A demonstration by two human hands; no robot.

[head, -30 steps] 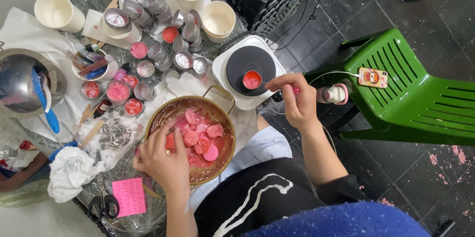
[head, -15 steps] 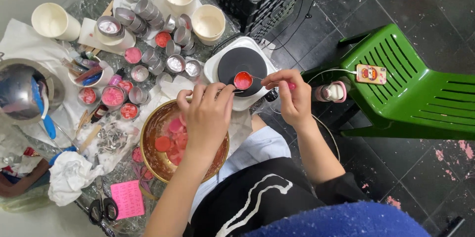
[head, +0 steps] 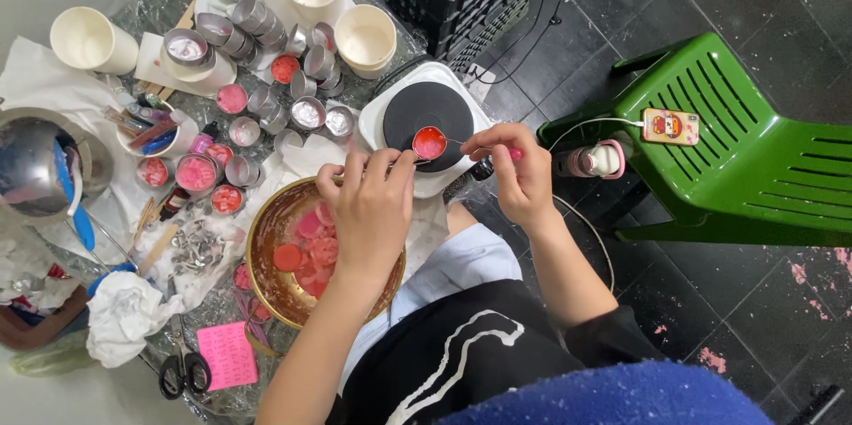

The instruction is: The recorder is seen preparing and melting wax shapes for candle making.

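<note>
While a small ladle [head: 429,143] filled with red melted wax is kept over the black plate of the white electric hotplate [head: 390,98], its thin handle is pinched between the fingers of the right hand [head: 516,168], which is closed around it. The handle's pink end is mostly hidden by that hand. The left hand [head: 368,208] is stretched over the brass pan [head: 266,234], fingers curled, its fingertips just beside the ladle's bowl; whether anything is gripped there cannot be told, since the fingertips are seen from behind. Part of the pan is covered by this hand, and pink and red wax discs [head: 306,239] are seen in the uncovered part.

Beyond the pan, toward the far edge of the foil-covered table, small metal tins [head: 257,17], some filled with pink wax, are clustered among cream paper cups [head: 364,35]. At the left edge a steel bowl [head: 31,163] with a blue spatula is cut off by the frame. Near the front edge, scissors [head: 182,370] and a pink card [head: 229,354] are laid beside crumpled tissue [head: 124,314]. To the right, on the dark floor, a green plastic chair [head: 754,145] is stood, with a phone [head: 670,126] resting on it.
</note>
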